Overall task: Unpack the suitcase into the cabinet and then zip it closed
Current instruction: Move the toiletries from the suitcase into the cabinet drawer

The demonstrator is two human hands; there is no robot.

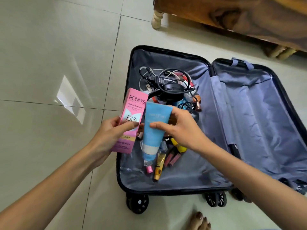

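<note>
A dark suitcase (259,130) lies open on the tiled floor, both halves lined in grey-blue fabric. My left hand (108,136) grips a pink Pond's box (132,113) above the suitcase's left edge. My right hand (181,128) holds a blue tube (153,130) upright beside the box, cap pointing down. In the left half lie black headphones (171,90), tangled cables (159,75), a yellow tube (158,168) and several small cosmetics (172,156). The right half holds nothing. No cabinet shows.
A wooden piece of furniture (232,15) on turned legs stands at the back right, close behind the suitcase. The suitcase wheels (137,203) point toward me, and my bare toes (199,221) are just in front of them. Pale tiled floor (49,63) spreads to the left.
</note>
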